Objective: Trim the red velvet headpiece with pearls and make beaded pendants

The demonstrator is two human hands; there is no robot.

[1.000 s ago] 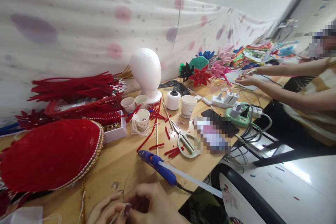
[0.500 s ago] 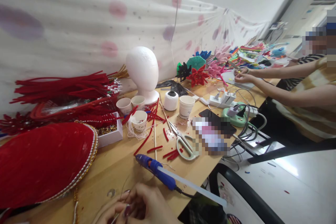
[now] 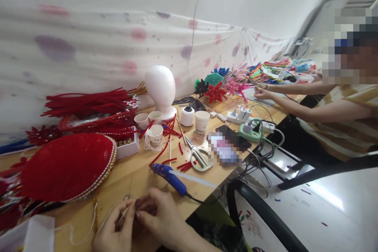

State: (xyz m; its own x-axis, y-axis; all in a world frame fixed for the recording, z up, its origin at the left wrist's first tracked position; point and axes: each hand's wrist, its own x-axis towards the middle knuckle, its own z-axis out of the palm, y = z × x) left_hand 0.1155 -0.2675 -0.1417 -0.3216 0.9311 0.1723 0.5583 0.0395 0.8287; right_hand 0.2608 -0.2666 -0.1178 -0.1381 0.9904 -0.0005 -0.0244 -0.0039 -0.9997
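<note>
At the bottom of the view my left hand [image 3: 115,224] and my right hand [image 3: 159,213] meet, fingertips pinched close together. A thin pale strand [image 3: 123,215] shows between the fingers of my left hand; whether it is thread or wire I cannot tell. My right fingertips press at the same spot, and what they grip is hidden. Just beyond the hands lies a blue glue gun [image 3: 169,179] with a clear glue stick [image 3: 195,179] in its back. To the left sits a red velvety, rounded piece [image 3: 67,167] edged with pearl beads and gold trim.
Scissors [image 3: 197,155], red strips [image 3: 186,166], paper cups [image 3: 202,123] and a white foam head [image 3: 160,88] stand or lie beyond. Phones [image 3: 234,137] and a power strip [image 3: 251,122] are to the right. A co-worker's hands [image 3: 261,92] work farther off. A chair armrest [image 3: 265,216] is near.
The view has tilted up and shifted left, so more of both hands shows. My hands stay together at the fingertips. The glue gun has not visibly moved on the table.
</note>
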